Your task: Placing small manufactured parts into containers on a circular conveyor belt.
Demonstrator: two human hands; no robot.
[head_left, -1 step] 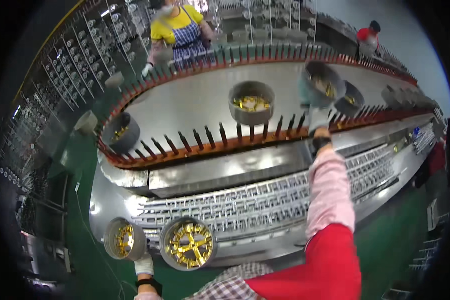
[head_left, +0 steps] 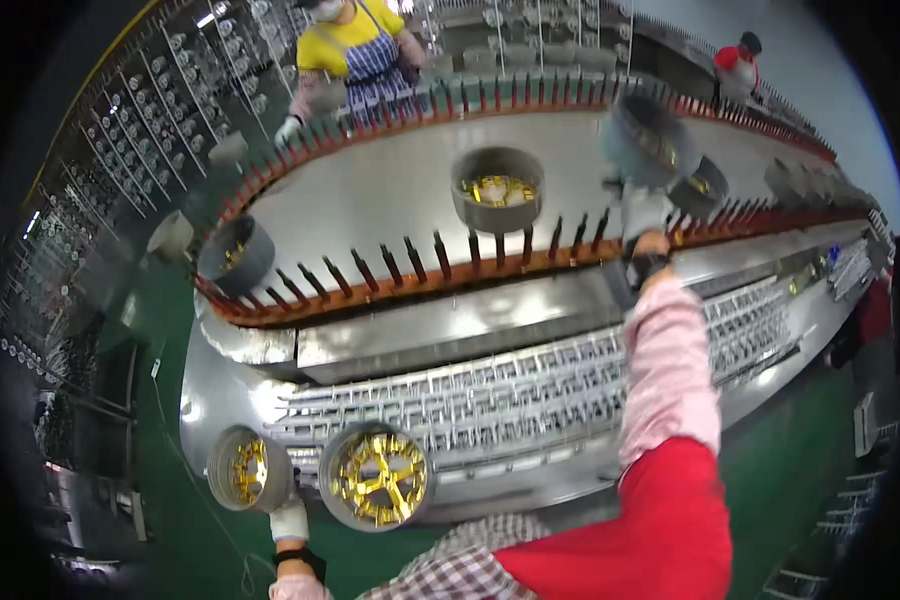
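Observation:
My right arm stretches forward to the conveyor. My gloved right hand (head_left: 645, 212) grips the near lower side of a grey round tub (head_left: 622, 158), tilted, slightly blurred and with gold-coloured parts inside. Down at the lower left, my gloved left hand (head_left: 290, 520) holds the side of another grey tub (head_left: 280, 472), turned partly on its side; its fingers are partly hidden by the tub. Shiny gold-coloured pieces (head_left: 248, 470) line this tub. Immediately right of it is a wider grey tub (head_left: 354, 518) with a gold-coloured cross-shaped piece (head_left: 382, 480) inside.
The oval conveyor (head_left: 370, 200) is edged with upright dark pegs (head_left: 391, 262). On it stand a middle tub (head_left: 498, 214), a left tub (head_left: 253, 262) and a right tub (head_left: 705, 190). Metal racks (head_left: 470, 405) lie on the near bench. A co-worker (head_left: 355, 50) stands across the conveyor.
The tub in my right hand has tipped further, and that hand has shifted slightly right. The co-worker's gloved hand has moved a little left. My left hand still holds its tub.

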